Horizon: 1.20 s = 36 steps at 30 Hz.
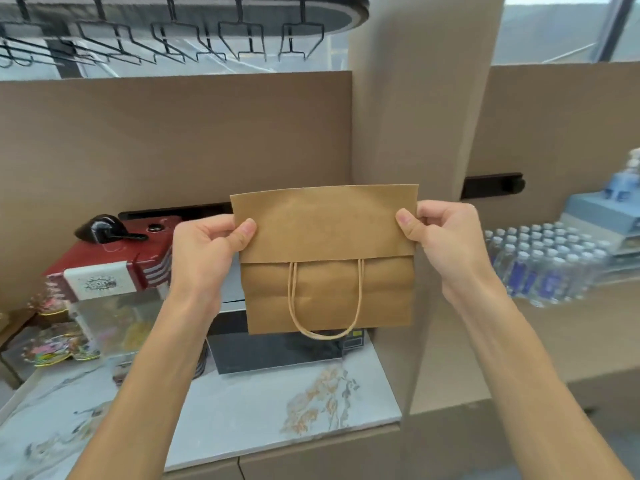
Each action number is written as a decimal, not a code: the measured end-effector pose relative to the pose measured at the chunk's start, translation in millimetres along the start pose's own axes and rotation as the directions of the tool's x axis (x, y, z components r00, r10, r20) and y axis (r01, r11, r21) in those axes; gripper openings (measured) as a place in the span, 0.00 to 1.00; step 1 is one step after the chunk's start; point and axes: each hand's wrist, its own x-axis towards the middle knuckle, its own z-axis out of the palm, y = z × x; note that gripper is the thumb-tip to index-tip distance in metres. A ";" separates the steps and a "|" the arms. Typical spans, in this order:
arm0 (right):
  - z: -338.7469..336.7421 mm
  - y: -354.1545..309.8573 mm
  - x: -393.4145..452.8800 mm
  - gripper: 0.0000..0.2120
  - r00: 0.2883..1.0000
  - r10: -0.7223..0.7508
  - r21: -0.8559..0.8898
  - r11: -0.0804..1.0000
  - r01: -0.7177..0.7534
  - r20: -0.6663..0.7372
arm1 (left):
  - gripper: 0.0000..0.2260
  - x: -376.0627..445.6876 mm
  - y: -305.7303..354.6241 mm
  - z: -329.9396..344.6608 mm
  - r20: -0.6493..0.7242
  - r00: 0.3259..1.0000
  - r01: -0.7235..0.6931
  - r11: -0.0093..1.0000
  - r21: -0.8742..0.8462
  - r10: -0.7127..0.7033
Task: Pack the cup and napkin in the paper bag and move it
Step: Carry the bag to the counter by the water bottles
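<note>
A flat, folded brown paper bag (325, 237) hangs in the air in front of me, above the marble counter (242, 410). Its twisted paper handles (325, 306) dangle down in a loop, so the bag is upside down with its folded base flap at the top. My left hand (207, 251) pinches the bag's left edge, thumb on the front. My right hand (440, 237) pinches the right edge the same way. No cup or napkin shows in view.
A black box-like appliance (277, 351) stands on the counter behind the bag. A red popcorn machine (114, 271) sits at the left with colourful packets beside it. Packs of water bottles (547, 265) fill the right ledge. A brown pillar (415, 133) rises behind the bag.
</note>
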 end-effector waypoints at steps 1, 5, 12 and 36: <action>-7.5 -3.9 -8.0 0.15 1.000 0.008 -0.015 1.000 -0.008 -0.016 | 0.05 -5.5 2.5 3.8 0.017 1.000 0.007 1.000 -0.014 -0.006; -39.3 -19.6 -34.0 0.13 0.996 0.012 -0.060 0.998 -0.017 -0.094 | 0.05 -21.9 12.1 24.5 0.090 0.996 0.000 0.998 -0.055 0.005; -104.3 -35.6 -61.3 0.13 0.980 0.000 -0.151 0.988 -0.031 -0.201 | 0.11 -46.1 20.7 80.9 0.248 0.966 -0.030 0.989 -0.146 0.066; -387.8 34.9 -17.2 0.08 0.988 0.067 -0.208 0.974 -0.094 -0.136 | 0.07 -134.1 19.1 358.8 0.249 0.968 0.044 0.990 -0.133 -0.010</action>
